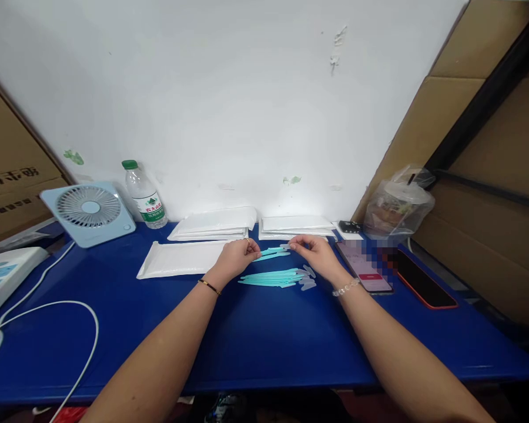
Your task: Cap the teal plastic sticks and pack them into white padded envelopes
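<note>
My left hand [238, 258] pinches the thin end of a turquoise eyebrow razor [271, 251], held just over the blue table [264, 341]. At its other end, my right hand [314, 254] has thumb and forefinger closed on a small clear blade cap [285, 246]. Whether the cap sits fully on the blade I cannot tell. Another turquoise razor [277, 255] lies right below. Nearer me is a row of several turquoise razors [268, 277], with loose clear caps [307, 282] beside their right ends.
White padded packets [171, 258] lie left and behind, with another packet stack [295, 224] by the wall. Farther left stand a water bottle [146, 197] and a blue fan [88, 212]. Two phones [365, 270] and a bagged drink cup [397, 205] are on the right. A white cable [92, 329] loops at left.
</note>
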{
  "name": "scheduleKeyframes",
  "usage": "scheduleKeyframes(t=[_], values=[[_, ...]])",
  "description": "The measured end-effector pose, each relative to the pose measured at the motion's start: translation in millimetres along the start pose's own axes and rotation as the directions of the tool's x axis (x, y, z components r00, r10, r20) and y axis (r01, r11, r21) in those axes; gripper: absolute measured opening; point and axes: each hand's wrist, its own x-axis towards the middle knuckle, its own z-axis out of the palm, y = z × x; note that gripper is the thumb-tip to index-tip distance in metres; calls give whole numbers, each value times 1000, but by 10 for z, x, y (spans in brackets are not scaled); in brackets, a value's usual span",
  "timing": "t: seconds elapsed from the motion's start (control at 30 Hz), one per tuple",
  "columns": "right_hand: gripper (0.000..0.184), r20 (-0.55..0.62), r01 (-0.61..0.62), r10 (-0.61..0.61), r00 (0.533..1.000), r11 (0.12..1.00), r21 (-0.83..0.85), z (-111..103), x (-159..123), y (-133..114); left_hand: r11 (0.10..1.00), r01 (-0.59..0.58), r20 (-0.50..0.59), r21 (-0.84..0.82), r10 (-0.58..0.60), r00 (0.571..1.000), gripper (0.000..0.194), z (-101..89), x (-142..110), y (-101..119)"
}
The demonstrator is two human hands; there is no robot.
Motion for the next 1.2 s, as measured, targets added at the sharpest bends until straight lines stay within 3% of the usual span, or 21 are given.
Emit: scheduleKeyframes(t=[0.2,0.4,0.53,0.63,0.77,0.83,0.93,1.07,1.2], values=[[20,100,-18,25,995,997,-72,88,4,-17,1000,-18,21,14,18,1000,15,154,53,28],[15,106,-36,82,991,924,-381,-249,-17,47,982,-40,-4,184,41,999,17,191,52,56],[7,232,-154,299,925,857,-491,-409,-80,36,948,-176,102,267,154,983,14,162,11,112],[3,278,-167,361,890,826,-538,-371,-103,42,933,-204,172,296,158,972,13,172,-17,173],[2,320,-83,281,905,853,-515,-289,-98,105,940,-158,204,303,98,974,10,184,-53,231],[5,288,-68,233,929,871,-487,-276,-91,134,944,-142,200,298,84,976,14,180,-70,240],[7,190,-125,203,960,925,-358,-279,-79,147,944,-132,166,302,84,982,14,182,-84,242],[10,139,-207,224,965,970,-129,-279,-55,151,931,-124,159,344,72,985,10,219,-81,248],[18,118,-274,282,952,958,-80,-268,-43,160,945,-101,157,311,54,986,10,247,-74,228]])
